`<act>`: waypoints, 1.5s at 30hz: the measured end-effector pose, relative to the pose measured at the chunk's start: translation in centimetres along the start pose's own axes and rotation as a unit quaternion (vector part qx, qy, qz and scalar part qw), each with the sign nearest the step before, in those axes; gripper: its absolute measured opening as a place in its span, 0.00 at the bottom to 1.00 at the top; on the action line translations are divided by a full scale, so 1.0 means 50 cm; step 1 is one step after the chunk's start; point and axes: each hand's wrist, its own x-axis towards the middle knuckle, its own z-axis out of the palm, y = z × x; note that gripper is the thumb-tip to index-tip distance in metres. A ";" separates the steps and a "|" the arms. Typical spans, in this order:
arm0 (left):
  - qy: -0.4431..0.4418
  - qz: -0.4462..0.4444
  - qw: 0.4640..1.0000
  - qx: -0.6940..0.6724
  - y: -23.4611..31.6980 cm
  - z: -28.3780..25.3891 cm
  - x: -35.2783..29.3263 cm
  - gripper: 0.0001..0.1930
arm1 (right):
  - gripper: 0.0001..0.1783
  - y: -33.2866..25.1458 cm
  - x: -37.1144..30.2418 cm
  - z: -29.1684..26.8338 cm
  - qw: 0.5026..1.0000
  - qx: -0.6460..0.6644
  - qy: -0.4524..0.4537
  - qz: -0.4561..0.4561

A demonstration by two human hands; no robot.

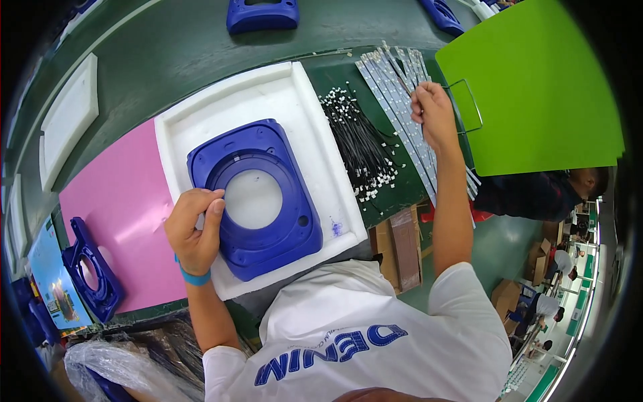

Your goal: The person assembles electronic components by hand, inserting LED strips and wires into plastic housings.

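Note:
A blue plastic housing [271, 251] with a large round opening lies in a white foam tray [234, 87] in front of me. My left hand [194, 224], with a blue wristband, is over the housing's left side. Its thumb and forefinger are closed together at the rim of the opening; what they hold, if anything, is hidden. To the right, my right hand [432, 114] is closed on a thin strip among a fanned pile of LED strips [395, 110]. Between the tray and the strips lies a bundle of black cables [358, 141] with white connectors.
A pink sheet [124, 221] covers the bench at left, with another blue housing [90, 271] at its edge. A green panel [529, 94] with a wire handle [474, 106] stands right of the strips. More blue housings [262, 16] sit at the far side. A person [529, 194] is beyond the panel.

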 end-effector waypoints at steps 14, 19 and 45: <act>0.002 -0.012 1.000 -0.018 -0.001 -0.004 -0.004 0.04 | 0.12 0.069 0.121 -0.065 0.786 -0.596 0.000 -0.162; -0.007 -0.019 1.000 -0.016 0.001 -0.004 0.001 0.03 | 0.10 -0.036 0.067 -0.027 0.848 -0.512 0.019 -0.135; 0.043 -0.083 0.988 -0.120 0.023 -0.013 0.022 0.13 | 0.13 -0.363 -0.012 0.241 0.867 -0.330 -0.220 -0.302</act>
